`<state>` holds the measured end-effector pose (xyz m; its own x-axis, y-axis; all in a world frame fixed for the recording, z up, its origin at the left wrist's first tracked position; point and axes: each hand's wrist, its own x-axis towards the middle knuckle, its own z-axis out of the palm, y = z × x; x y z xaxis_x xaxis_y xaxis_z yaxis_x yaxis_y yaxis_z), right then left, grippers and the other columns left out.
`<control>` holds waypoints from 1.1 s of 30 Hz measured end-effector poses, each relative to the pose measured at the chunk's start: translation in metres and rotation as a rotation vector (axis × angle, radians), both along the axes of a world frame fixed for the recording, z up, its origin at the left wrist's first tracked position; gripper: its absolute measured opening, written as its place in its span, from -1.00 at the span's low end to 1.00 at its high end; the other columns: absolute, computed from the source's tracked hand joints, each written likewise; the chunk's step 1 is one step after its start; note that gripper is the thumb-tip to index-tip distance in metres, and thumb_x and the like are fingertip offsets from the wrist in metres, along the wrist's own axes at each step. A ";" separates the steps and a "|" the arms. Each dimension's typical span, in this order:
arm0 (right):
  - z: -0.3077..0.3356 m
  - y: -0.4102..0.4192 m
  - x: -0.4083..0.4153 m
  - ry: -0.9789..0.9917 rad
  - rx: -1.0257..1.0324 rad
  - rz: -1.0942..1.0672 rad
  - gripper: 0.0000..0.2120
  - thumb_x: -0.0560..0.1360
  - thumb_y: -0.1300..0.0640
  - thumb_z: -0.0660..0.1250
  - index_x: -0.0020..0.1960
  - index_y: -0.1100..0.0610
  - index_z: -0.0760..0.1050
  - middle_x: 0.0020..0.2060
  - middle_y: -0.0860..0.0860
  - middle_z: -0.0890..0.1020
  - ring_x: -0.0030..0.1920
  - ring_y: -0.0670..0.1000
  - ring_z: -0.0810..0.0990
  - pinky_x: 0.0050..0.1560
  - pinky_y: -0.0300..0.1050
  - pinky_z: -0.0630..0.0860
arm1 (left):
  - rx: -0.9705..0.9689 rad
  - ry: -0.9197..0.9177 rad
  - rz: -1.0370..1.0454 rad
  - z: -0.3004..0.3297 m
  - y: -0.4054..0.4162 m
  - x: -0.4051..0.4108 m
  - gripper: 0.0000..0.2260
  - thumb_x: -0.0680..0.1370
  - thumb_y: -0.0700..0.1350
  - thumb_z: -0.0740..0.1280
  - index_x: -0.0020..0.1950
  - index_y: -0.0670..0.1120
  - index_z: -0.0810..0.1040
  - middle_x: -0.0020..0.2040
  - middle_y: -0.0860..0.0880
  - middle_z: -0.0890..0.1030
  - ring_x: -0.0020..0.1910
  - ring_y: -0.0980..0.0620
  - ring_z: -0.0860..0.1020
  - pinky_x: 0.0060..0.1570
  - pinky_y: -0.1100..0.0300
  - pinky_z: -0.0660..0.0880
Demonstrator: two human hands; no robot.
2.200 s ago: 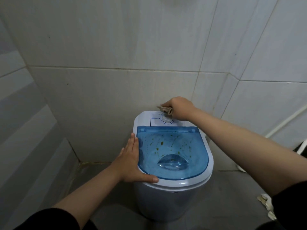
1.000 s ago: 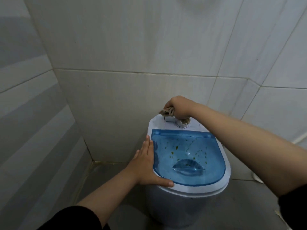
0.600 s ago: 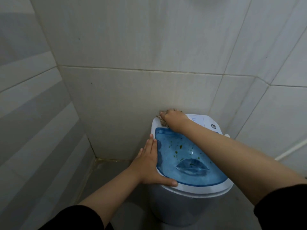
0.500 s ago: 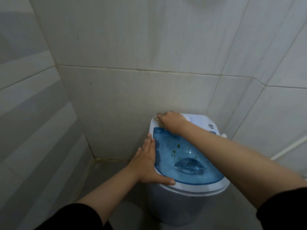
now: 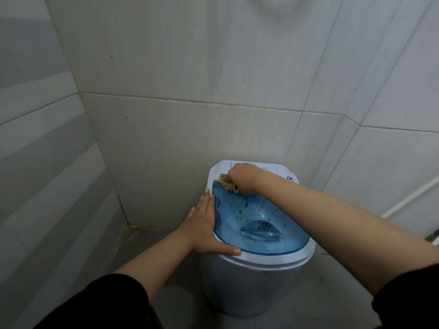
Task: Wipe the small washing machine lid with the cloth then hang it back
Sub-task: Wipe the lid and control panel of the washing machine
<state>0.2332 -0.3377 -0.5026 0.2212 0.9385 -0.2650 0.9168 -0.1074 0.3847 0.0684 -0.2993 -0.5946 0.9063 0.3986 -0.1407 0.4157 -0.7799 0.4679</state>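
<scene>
Fingers of the left hand [image 5: 204, 224] lie flat and together on the near-left rim of the washing machine [image 5: 251, 288], holding nothing. Farther off, the right hand [image 5: 242, 176] is clenched on the cloth [image 5: 225, 185], pressed at the lid's [image 5: 273, 238] far-left corner. Green specks [image 5: 244, 206] lie nearer than and right of those fingers; the next stroke likely runs that way.
</scene>
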 end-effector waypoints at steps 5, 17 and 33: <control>-0.005 -0.005 0.000 0.035 0.031 -0.045 -0.69 0.52 0.32 0.16 0.24 0.22 0.45 0.13 0.17 0.57 0.11 0.14 0.56 -0.11 -0.13 0.38 | 0.004 0.011 -0.002 0.000 0.000 0.000 0.32 0.11 0.51 0.36 0.50 -0.07 -0.39 0.51 -0.01 -0.43 0.51 0.01 -0.33 0.47 -0.08 -0.17; -0.014 -0.035 0.035 0.084 0.087 -0.092 -0.59 0.46 0.35 0.19 0.29 0.16 0.45 0.06 0.18 0.58 0.06 0.17 0.56 0.01 -0.03 0.49 | 0.002 0.018 -0.011 -0.003 0.003 0.001 0.34 0.09 0.53 0.33 0.50 -0.10 -0.38 0.50 -0.02 -0.43 0.51 0.00 -0.31 0.49 -0.11 -0.16; -0.015 -0.070 0.083 0.126 0.116 -0.152 -0.33 0.41 0.36 0.16 0.40 -0.18 0.36 0.05 0.11 0.61 0.05 0.16 0.56 -0.08 -0.08 0.47 | 0.014 0.026 -0.015 -0.003 0.003 0.001 0.34 0.09 0.53 0.32 0.50 -0.10 -0.39 0.50 -0.03 -0.44 0.51 0.00 -0.31 0.47 -0.09 -0.17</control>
<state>0.3165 -0.4079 -0.5173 0.3347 0.9226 -0.1918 0.9266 -0.2851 0.2452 0.0693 -0.2958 -0.5976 0.9082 0.3872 -0.1593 0.4161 -0.7924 0.4461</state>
